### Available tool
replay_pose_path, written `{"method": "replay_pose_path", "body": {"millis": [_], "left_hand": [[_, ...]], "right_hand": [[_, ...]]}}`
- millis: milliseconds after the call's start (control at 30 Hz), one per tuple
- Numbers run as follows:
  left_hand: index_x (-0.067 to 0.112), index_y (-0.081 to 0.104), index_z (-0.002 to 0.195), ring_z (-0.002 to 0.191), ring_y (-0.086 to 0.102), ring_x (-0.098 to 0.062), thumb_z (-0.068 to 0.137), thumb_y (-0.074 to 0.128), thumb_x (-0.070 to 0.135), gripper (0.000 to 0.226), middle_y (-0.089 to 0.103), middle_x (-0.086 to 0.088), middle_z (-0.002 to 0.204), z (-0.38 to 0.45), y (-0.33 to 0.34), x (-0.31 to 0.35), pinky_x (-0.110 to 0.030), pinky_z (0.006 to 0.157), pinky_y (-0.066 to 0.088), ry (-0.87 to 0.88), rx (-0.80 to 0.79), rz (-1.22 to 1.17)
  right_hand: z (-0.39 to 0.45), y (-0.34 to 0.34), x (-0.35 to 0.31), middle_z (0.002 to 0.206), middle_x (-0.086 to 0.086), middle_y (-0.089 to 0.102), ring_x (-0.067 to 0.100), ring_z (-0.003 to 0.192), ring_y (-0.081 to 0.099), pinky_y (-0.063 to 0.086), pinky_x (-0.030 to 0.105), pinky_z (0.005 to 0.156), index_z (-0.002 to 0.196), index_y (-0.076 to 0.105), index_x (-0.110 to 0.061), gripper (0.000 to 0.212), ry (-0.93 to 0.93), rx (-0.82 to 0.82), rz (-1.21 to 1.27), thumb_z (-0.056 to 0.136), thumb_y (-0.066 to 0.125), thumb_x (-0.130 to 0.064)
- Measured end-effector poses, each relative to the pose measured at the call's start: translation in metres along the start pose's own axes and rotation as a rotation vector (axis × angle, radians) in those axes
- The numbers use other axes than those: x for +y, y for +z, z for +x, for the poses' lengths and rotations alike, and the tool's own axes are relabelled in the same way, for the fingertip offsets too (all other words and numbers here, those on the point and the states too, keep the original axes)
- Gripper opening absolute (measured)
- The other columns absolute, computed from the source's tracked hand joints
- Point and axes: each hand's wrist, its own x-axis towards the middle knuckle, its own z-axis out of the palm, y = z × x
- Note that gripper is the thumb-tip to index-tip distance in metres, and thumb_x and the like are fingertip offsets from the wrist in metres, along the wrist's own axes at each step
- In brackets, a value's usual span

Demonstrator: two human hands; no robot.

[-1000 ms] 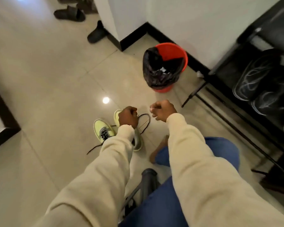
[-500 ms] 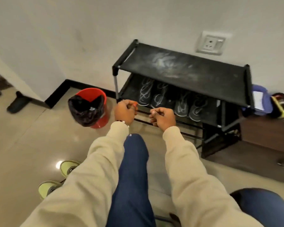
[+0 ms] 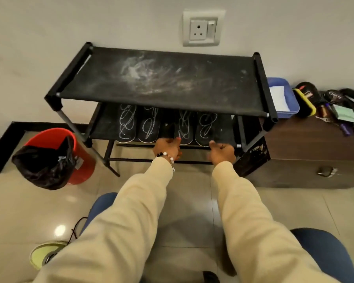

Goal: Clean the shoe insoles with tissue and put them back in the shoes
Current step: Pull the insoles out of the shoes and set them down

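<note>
Two pairs of black shoes with white laces stand on the middle shelf of a black shoe rack (image 3: 157, 82). My left hand (image 3: 168, 147), a bead bracelet on its wrist, reaches the heel of the third shoe (image 3: 184, 127), fingers stretched toward it and holding nothing. My right hand (image 3: 222, 152) hovers just in front of the fourth shoe (image 3: 207, 125), palm up and fingers relaxed. One yellow-green shoe (image 3: 42, 254) with a loose dark lace lies on the floor at bottom left, partly hidden by my sleeve. No insole shows.
A red bin (image 3: 78, 160) lined with a black bag stands left of the rack. To the right, a low brown cabinet (image 3: 307, 152) carries a blue tray (image 3: 290, 111) with white paper, plus brushes and polish tins. My knees frame the tiled floor.
The view swung up from the floor and yellow-green shoes to the rack. Both hands moved forward to the middle shelf and uncurled from fists.
</note>
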Motion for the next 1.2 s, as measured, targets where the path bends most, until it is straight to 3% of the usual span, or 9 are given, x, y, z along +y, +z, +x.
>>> {"method": "replay_pose_path", "body": {"millis": [100, 233, 367, 467, 567, 633, 733, 933, 1200], "left_hand": [[0.004, 0.064, 0.097, 0.069, 0.071, -0.029, 0.084, 0.069, 0.042, 0.041, 0.069, -0.014, 0.090, 0.028, 0.018, 0.000, -0.043, 0.067, 0.061, -0.017, 0.058, 0.078], [0.008, 0.063, 0.106, 0.084, 0.066, -0.035, 0.070, 0.075, 0.053, 0.059, 0.061, -0.015, 0.106, 0.058, 0.033, -0.007, -0.045, 0.071, 0.059, -0.051, 0.166, 0.200], [0.007, 0.065, 0.097, 0.082, 0.068, -0.037, 0.066, 0.081, 0.046, 0.053, 0.063, -0.016, 0.101, 0.067, 0.037, -0.010, -0.045, 0.072, 0.059, -0.057, 0.183, 0.205], [0.006, 0.065, 0.087, 0.072, 0.070, -0.032, 0.072, 0.082, 0.033, 0.035, 0.067, -0.015, 0.093, 0.050, 0.029, -0.008, -0.044, 0.068, 0.060, -0.069, 0.090, 0.080], [0.009, 0.058, 0.071, 0.076, 0.070, -0.031, 0.080, 0.077, 0.016, 0.022, 0.068, -0.012, 0.084, 0.021, 0.019, -0.012, -0.045, 0.077, 0.059, -0.064, 0.016, -0.065], [0.007, 0.055, 0.075, 0.076, 0.069, -0.031, 0.081, 0.075, 0.010, 0.021, 0.069, -0.015, 0.087, -0.004, 0.010, -0.016, -0.047, 0.081, 0.057, -0.106, -0.027, -0.171], [0.006, 0.054, 0.086, 0.082, 0.069, -0.035, 0.082, 0.072, 0.001, 0.019, 0.067, -0.022, 0.103, -0.046, -0.006, -0.027, -0.047, 0.079, 0.057, -0.183, -0.048, -0.288], [0.013, 0.054, 0.109, 0.094, 0.065, -0.037, 0.088, 0.060, -0.006, 0.030, 0.064, -0.020, 0.112, -0.145, -0.037, -0.060, -0.042, 0.073, 0.055, -0.213, -0.071, -0.453], [0.016, 0.057, 0.101, 0.094, 0.065, -0.038, 0.089, 0.056, -0.010, 0.029, 0.065, -0.021, 0.112, -0.221, -0.061, -0.087, -0.044, 0.072, 0.056, -0.173, -0.059, -0.486]], "right_hand": [[0.021, 0.013, -0.003, 0.106, 0.010, 0.064, 0.032, 0.098, 0.064, 0.052, 0.045, 0.091, 0.105, 0.058, -0.012, 0.038, 0.026, -0.034, 0.032, 0.083, 0.069, -0.041], [0.039, 0.030, -0.008, 0.115, 0.012, 0.060, 0.032, 0.098, 0.063, 0.056, 0.048, 0.083, 0.113, 0.054, -0.012, 0.046, 0.086, -0.004, 0.075, 0.079, 0.076, -0.033], [0.042, 0.026, -0.005, 0.113, 0.013, 0.060, 0.033, 0.091, 0.066, 0.060, 0.044, 0.071, 0.115, 0.054, -0.012, 0.042, 0.125, -0.004, 0.126, 0.080, 0.076, -0.018], [0.032, 0.015, 0.000, 0.106, 0.012, 0.060, 0.022, 0.072, 0.064, 0.056, 0.030, 0.057, 0.119, 0.053, -0.010, 0.039, 0.084, -0.057, 0.182, 0.084, 0.071, -0.012], [0.014, 0.003, 0.007, 0.100, 0.011, 0.067, 0.017, 0.064, 0.057, 0.054, 0.032, 0.064, 0.115, 0.063, -0.008, 0.029, 0.000, -0.107, 0.164, 0.087, 0.068, -0.014], [-0.007, -0.009, 0.012, 0.096, 0.010, 0.067, 0.016, 0.062, 0.057, 0.052, 0.030, 0.062, 0.110, 0.067, -0.008, 0.022, 0.000, -0.131, 0.139, 0.088, 0.065, -0.014], [-0.038, -0.032, 0.025, 0.106, 0.014, 0.066, 0.023, 0.080, 0.065, 0.054, 0.028, 0.056, 0.112, 0.063, -0.005, 0.022, 0.080, -0.160, 0.135, 0.090, 0.062, -0.009], [-0.123, -0.089, 0.052, 0.117, 0.016, 0.061, 0.033, 0.097, 0.064, 0.057, 0.037, 0.070, 0.118, 0.057, 0.000, 0.025, 0.160, -0.266, 0.233, 0.093, 0.052, 0.004], [-0.196, -0.147, 0.076, 0.122, 0.020, 0.058, 0.040, 0.108, 0.059, 0.055, 0.045, 0.083, 0.115, 0.055, 0.002, 0.024, 0.167, -0.316, 0.264, 0.093, 0.048, 0.009]]}}
